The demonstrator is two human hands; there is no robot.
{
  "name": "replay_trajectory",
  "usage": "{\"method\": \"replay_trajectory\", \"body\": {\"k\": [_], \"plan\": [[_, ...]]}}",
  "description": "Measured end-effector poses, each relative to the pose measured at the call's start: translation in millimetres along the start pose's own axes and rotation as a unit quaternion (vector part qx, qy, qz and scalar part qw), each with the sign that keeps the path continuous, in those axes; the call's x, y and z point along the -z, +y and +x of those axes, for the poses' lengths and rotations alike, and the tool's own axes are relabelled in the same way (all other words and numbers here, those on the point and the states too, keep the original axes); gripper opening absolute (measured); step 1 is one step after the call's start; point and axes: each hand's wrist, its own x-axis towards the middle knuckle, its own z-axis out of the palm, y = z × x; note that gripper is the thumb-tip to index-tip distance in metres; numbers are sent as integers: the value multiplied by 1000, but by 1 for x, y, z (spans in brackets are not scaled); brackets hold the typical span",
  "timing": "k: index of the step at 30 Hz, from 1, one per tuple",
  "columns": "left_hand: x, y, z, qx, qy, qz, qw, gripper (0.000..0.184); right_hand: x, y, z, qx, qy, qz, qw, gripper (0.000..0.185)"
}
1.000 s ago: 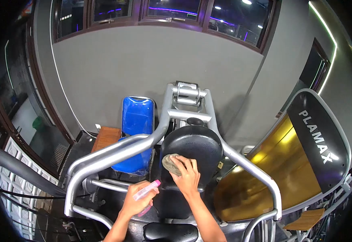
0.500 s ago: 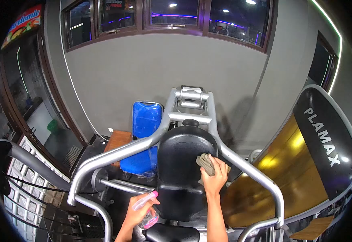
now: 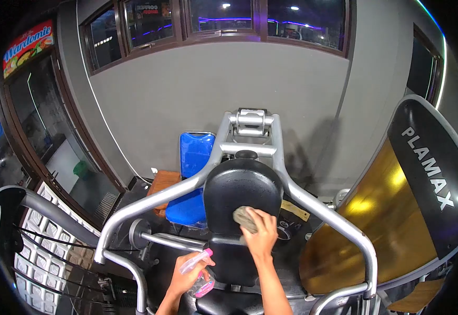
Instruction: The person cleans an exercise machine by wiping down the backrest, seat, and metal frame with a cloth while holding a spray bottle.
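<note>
My right hand (image 3: 262, 232) presses a crumpled greyish-brown cloth (image 3: 245, 218) against the lower part of the black padded backrest (image 3: 242, 184). In my left hand (image 3: 187, 274) is a clear spray bottle (image 3: 203, 286) with a pink nozzle tip and a pink label. The bottle stands out in front of the pad's lower left side, above the black seat (image 3: 229, 303). My fingers are wrapped round its neck, partly hiding it.
Silver tubular bars (image 3: 155, 202) of the exercise machine curve round both sides of the backrest. A blue chair (image 3: 195, 157) stands behind on the left, near a wooden box (image 3: 165, 182). At right rises a gold and black panel (image 3: 381, 199) lettered PLAMAX.
My right hand has moved the cloth left and slightly down, from the backrest's right edge towards its middle. My left hand with the spray bottle has shifted slightly right in view.
</note>
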Motion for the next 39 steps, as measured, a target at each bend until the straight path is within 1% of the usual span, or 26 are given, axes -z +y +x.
{"method": "replay_trajectory", "body": {"k": [4,6,9,11,15,17,18,21,22,24,26,27,28,30,34,36,39], "plan": [[-6,-3,5,-14,-3,7,1000,15,21,27,-2,-78,109,9,991,56],[-9,-4,7,-11,-1,2,1000,16,26,36,4,-111,134,9,985,55],[-12,-8,13,-10,-3,-6,1000,17,24,44,22,-95,135,33,986,55],[-15,-9,18,-10,-6,-7,1000,18,21,39,40,-64,136,73,986,55],[-24,-8,26,-4,-12,-13,1000,21,27,23,76,-60,112,83,988,53],[-28,-8,30,2,-13,-18,1000,22,31,24,83,-67,79,97,990,48],[-30,-7,31,8,-8,-21,1000,22,32,27,80,-70,78,97,990,48],[-32,-11,35,19,0,-18,1000,24,35,48,53,-129,85,162,975,41],[-32,-13,37,20,5,-15,1000,26,32,58,39,-131,86,162,974,41],[-33,-17,38,27,7,-21,999,27,27,76,10,-214,74,197,954,38],[-35,-18,41,34,9,-26,999,29,24,86,-13,-275,49,224,934,36],[-38,-17,41,43,13,-16,999,31,22,85,-16,-297,55,245,921,35],[-40,-17,42,53,17,-5,998,32,23,87,-15,-301,56,244,920,35],[-42,-20,43,58,16,-2,998,33,24,91,-7,-263,44,248,931,34],[-46,-25,40,65,13,-5,998,32,24,86,42,-228,56,293,927,33],[-48,-27,38,68,10,-10,998,31,28,82,63,-192,42,278,940,33],[-46,-29,35,62,3,-16,998,29,27,88,60,-181,37,282,942,34]]}}
